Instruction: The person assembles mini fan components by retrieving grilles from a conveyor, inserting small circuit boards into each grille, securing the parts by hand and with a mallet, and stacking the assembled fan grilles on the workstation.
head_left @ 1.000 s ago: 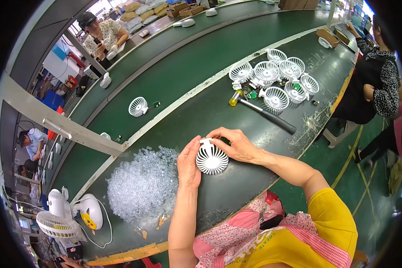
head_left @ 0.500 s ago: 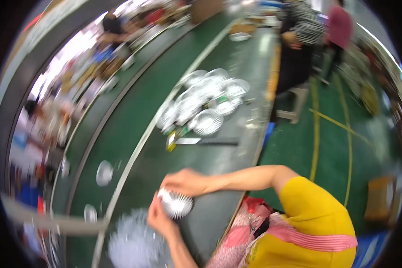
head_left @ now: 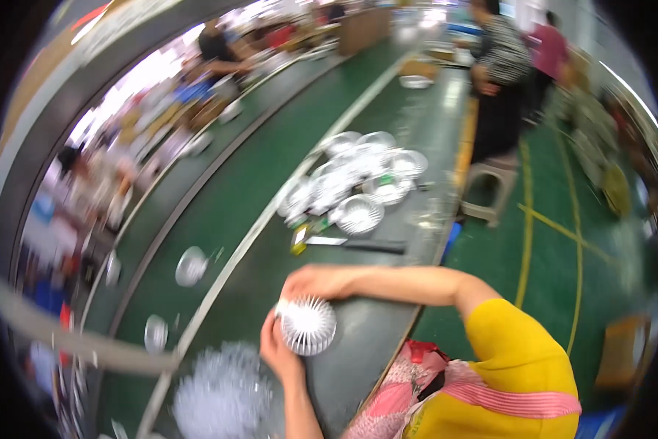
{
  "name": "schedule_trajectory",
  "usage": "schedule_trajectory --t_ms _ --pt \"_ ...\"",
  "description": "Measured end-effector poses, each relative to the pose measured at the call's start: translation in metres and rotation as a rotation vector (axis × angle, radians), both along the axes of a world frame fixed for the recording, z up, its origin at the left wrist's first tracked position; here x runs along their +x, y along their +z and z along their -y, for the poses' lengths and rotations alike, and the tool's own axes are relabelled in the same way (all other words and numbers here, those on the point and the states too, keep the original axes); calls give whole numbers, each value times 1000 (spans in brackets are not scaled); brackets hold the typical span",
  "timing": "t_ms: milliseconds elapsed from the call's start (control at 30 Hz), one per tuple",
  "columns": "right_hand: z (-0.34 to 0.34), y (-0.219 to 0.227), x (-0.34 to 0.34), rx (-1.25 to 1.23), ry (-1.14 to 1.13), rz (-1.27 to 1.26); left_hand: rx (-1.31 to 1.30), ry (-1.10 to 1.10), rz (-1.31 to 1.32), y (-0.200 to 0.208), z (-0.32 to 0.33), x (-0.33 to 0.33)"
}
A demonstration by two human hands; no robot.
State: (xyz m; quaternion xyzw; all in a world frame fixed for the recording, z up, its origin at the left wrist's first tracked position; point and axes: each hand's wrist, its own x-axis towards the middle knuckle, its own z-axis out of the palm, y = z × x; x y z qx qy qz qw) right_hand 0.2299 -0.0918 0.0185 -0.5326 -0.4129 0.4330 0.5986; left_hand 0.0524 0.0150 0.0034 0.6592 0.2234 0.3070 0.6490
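A round ribbed silver-white part [head_left: 309, 329], its ribs fanning out from a bright middle, is held between my two hands over the dark work surface. My left hand [head_left: 276, 350] closes on its left edge with the thumb and fingers. At its upper left rim, my right hand [head_left: 316, 282] has its fingers curled and pressed in; the fingertips are partly hidden. Just beyond the hands lies a flat tool with a black handle [head_left: 373, 246] and a pale blade, beside a small yellow item [head_left: 298, 240]. Farther off sits a heap of shiny round ribbed parts [head_left: 351, 175].
A pile of small clear pieces [head_left: 223, 395] lies near my left forearm. Left of a pale divider strip, clear round pieces [head_left: 191, 266] rest on the green belt [head_left: 219, 197]. A stool [head_left: 490, 192] and a standing person [head_left: 501, 73] are at the far right.
The view has shifted, so the scene sits farther right and lower. The ribbed part in my hands has turned to show its ribbed face more fully. Both hands still grip it.
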Motion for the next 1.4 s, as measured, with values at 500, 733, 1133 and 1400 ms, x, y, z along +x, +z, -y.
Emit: schedule_trajectory --t_ms 500,733,1133,1400 --pt "-158 -5 106 -445 -406 1773 71 -27 13 -10 13 12" --pt "-177 25 36 -85 -384 1838 54 -44 -6 -13 13 10" --pt "-152 27 21 -18 -270 1825 101 -42 -32 -10 8 10" --pt "-187 -12 156 -117 -595 1639 108 -49 -40 -15 14 14"
